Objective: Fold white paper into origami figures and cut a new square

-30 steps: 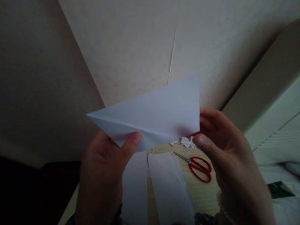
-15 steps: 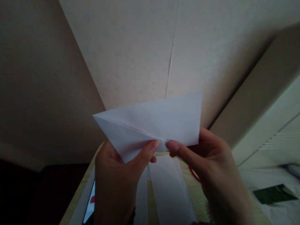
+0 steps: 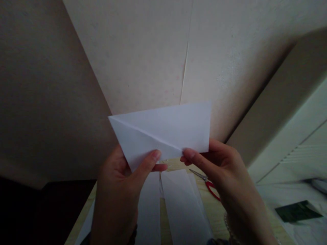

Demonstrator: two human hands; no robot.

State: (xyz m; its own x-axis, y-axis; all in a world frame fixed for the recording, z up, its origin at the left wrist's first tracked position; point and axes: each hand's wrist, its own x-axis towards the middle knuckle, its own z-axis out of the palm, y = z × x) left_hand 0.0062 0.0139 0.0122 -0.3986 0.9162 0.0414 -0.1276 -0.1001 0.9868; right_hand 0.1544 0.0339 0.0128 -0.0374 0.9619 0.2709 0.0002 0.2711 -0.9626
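Note:
A white sheet of paper (image 3: 168, 124) is held up in front of the wall, with a diagonal crease running from its pointed left corner down to the lower edge. My left hand (image 3: 125, 177) pinches its lower left part, thumb on the near face and fingers behind. On the lower right edge, my right hand (image 3: 222, 170) grips with its thumb close to the end of the crease; the other fingers are partly hidden behind the sheet. Below the hands, white paper strips (image 3: 185, 207) lie on the wooden table.
Red-handled scissors (image 3: 205, 178) lie on the table (image 3: 176, 164) beside the paper strips, partly covered by my right hand. The pale wall (image 3: 143, 58) rises close behind. At right are a white cabinet-like panel (image 3: 293, 136) and a dark green flat item (image 3: 297, 211).
Both hands have shifted slightly left with the paper. My left thumb has moved away from my right thumb along the lower edge. The crease lies flatter, and more of the scissors shows.

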